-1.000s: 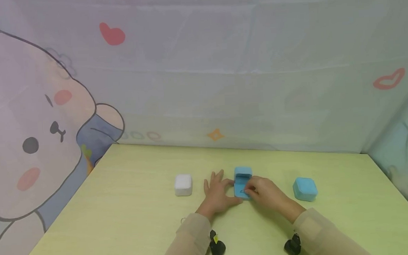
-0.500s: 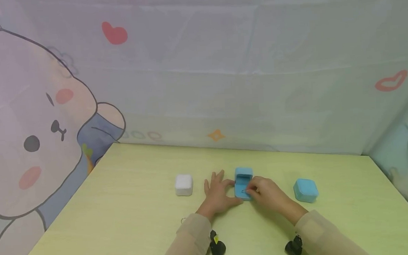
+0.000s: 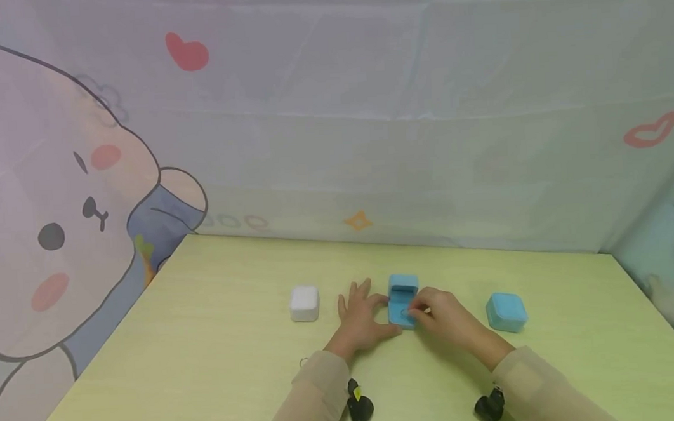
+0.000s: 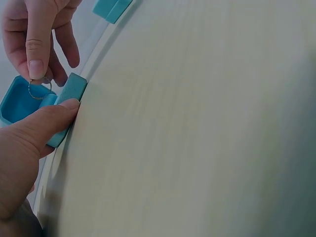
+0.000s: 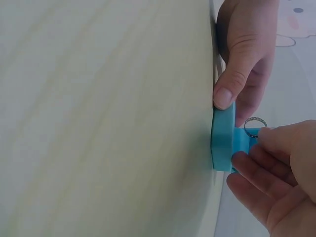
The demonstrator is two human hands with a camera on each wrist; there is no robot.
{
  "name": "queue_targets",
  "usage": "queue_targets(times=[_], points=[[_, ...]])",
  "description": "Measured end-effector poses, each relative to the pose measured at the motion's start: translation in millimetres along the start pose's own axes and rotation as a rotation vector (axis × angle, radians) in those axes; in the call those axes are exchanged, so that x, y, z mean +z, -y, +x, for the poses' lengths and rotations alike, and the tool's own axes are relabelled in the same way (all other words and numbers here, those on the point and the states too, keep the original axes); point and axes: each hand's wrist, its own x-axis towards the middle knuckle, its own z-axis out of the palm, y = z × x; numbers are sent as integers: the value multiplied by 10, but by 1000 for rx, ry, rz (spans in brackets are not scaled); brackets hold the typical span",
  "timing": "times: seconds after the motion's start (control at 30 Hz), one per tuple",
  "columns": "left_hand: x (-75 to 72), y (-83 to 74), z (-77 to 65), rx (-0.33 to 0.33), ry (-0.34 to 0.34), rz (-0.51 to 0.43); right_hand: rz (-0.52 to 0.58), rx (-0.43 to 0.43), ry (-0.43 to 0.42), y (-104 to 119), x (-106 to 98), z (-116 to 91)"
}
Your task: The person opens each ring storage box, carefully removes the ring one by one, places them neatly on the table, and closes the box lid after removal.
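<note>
A small ring is pinched in the right hand, between thumb and fingertip, with the other fingers loosely bent. It is held just over the inside of the open blue box; whether the two touch cannot be told. The box is gripped at its side by the thumb and a finger of the left hand, with the other fingers spread. The step in hand is judged to be careful ring work at the box; whether the ring goes in or out cannot be told. For the next move, a light pinch and a steady box seem to be needed. On the table, a shut blue box and a white box are seen, well apart.
</note>
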Motion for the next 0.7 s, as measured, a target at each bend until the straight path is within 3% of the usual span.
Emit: queue_targets(times=[0.7], points=[[-8,-11,2,3,-6,9,37,56,67,51,-66,-17]])
